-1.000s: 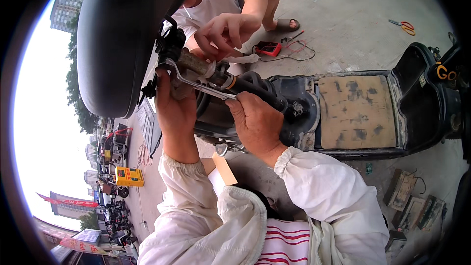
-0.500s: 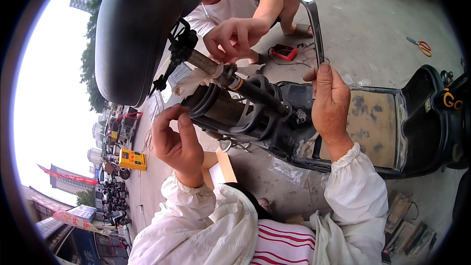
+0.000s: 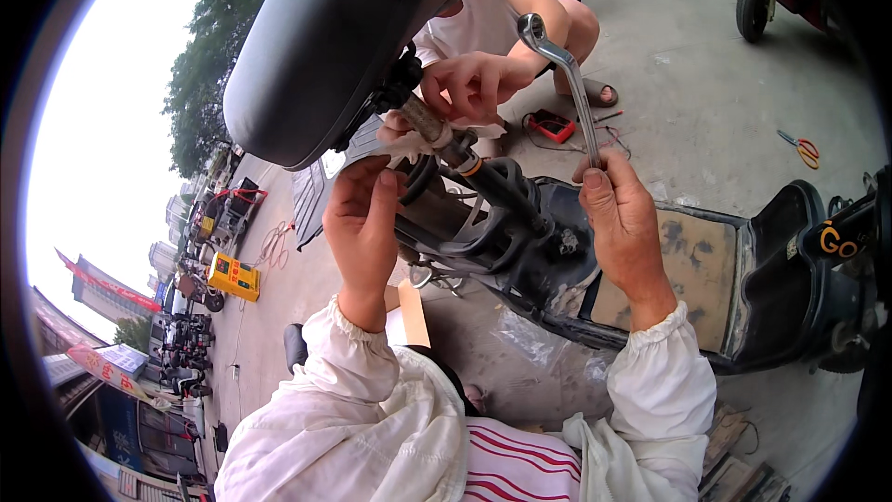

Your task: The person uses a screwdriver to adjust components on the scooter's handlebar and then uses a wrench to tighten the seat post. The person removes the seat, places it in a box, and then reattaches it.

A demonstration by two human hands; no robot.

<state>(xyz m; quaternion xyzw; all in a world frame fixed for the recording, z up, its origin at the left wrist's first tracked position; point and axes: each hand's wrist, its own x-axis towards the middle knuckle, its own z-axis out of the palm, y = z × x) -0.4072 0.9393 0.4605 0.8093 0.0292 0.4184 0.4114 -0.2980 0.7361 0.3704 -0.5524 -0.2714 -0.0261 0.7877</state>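
Note:
My right hand (image 3: 624, 223) is closed around the lower end of a chrome ring spanner (image 3: 578, 84), its ring head pointing up and away. My left hand (image 3: 364, 232) pinches the loose end of a thin white strip (image 3: 406, 145), though the fingertips partly cover it. That strip is wrapped about the rusty seat post (image 3: 427, 121) under a black scooter saddle (image 3: 344, 46). A co-worker's hand (image 3: 476, 85) is close to the post from the far side. Below lies the black scooter body (image 3: 520, 232).
A tan footboard (image 3: 683, 270) lies to the right. On the ground beyond are a red meter (image 3: 554, 126) with leads and orange-handled pliers (image 3: 805, 151). An open cardboard box (image 3: 412, 316) and clear plastic (image 3: 525, 339) lie nearby. A yellow case (image 3: 233, 276) stands left.
The view has shifted, so the scooter sits lower and further right. My left hand has moved up to the white strip. The spanner in my right hand is a little lower.

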